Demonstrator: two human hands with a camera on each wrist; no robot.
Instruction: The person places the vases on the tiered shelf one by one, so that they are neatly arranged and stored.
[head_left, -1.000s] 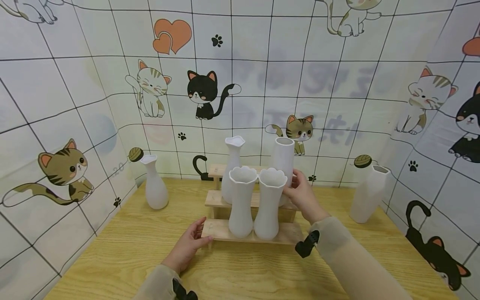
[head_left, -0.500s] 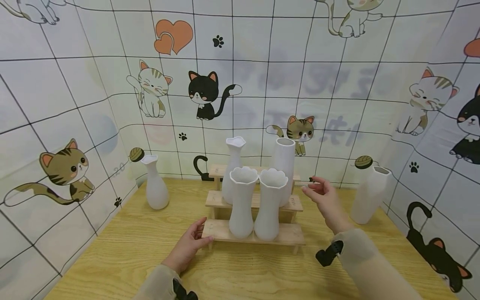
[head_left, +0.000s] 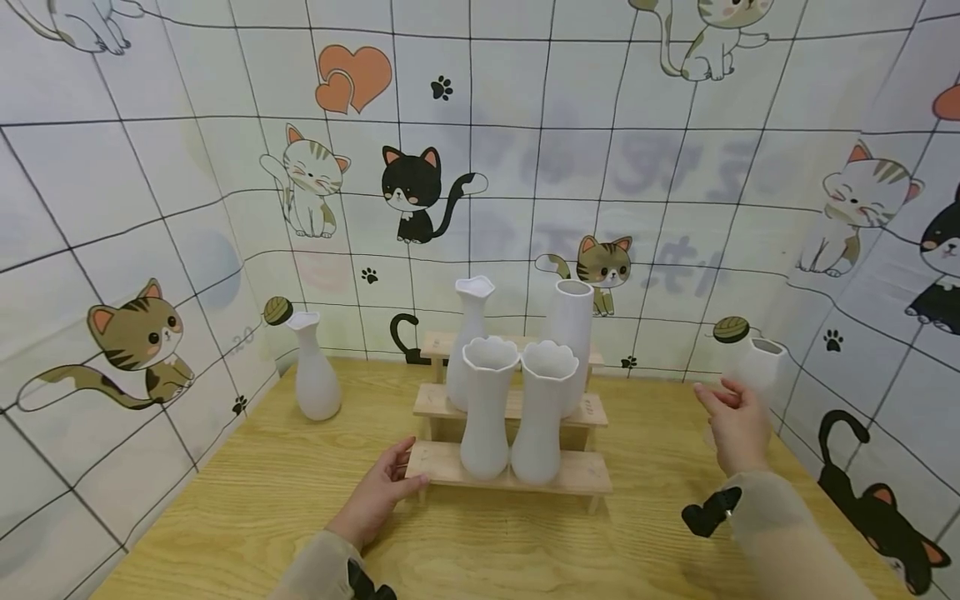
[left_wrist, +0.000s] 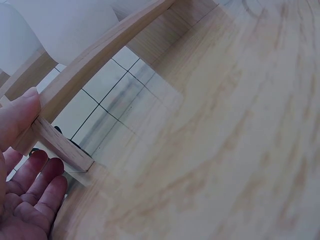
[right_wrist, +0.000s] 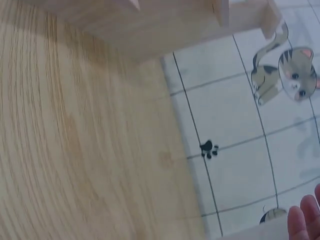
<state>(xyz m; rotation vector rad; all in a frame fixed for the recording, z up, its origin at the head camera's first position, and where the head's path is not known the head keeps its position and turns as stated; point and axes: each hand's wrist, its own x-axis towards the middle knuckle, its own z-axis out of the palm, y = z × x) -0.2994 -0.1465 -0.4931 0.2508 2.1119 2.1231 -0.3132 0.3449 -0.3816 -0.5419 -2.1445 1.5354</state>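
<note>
Evidently your left hand grips the tiered wooden stand by its left end, curled lower fingers visible only from the left wrist; your right hand, thumb and fingers parted, fronts the matte-white, angular-mouthed vase near the tabletop's right edge.

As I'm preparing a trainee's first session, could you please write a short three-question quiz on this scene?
1. Multiple choice: what does the left hand touch?
A) a vase
B) the stand
C) the wall
2. True or false: the bottom step bears three vases.
3. Fill in the blank: in the head view, the right hand partly hides a white vase at the scene's ____ side.

Key
1: B.
2: False; it bears two, the front left vase and the front right vase.
3: right.
</note>
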